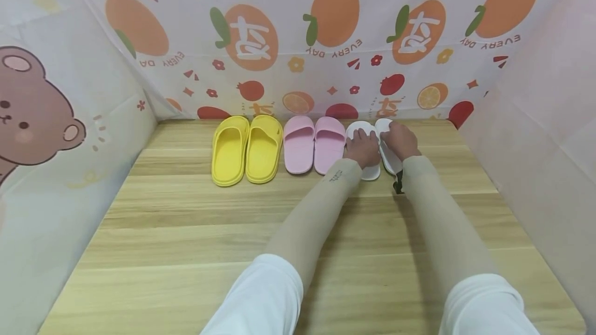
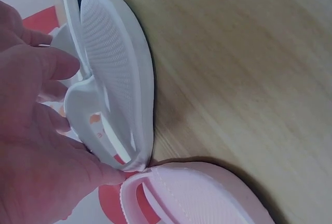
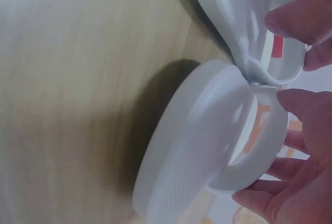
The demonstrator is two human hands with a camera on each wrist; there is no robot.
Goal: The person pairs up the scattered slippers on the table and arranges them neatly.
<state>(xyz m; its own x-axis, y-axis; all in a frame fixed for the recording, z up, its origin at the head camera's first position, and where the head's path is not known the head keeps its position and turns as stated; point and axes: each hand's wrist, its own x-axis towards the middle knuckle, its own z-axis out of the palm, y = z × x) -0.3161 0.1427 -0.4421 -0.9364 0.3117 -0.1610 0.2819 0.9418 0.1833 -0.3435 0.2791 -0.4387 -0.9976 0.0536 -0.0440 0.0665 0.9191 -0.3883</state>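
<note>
A pair of white slippers stands at the right end of a row, toes to the back wall. My left hand [image 1: 364, 150] rests over the strap of the left white slipper [image 2: 114, 42], fingers spread and fairly straight, thumb by the toe edge next to the pink pair. With thumb and fingers at its strap, my right hand [image 1: 402, 141] grips the right white slipper [image 3: 192, 146]. That slipper sits slanted, its heel end tipped up over a shadow. The toe ends of the two white slippers meet in the right wrist view.
Left of the white pair stand pink slippers [image 1: 299, 156], then yellow slippers [image 1: 228, 162], both pairs side by side on the wooden board [image 1: 209, 252]. A fruit-print cloth [image 1: 288, 14] hangs right behind the toes. Pale cloth walls [image 1: 549, 118] flank the board.
</note>
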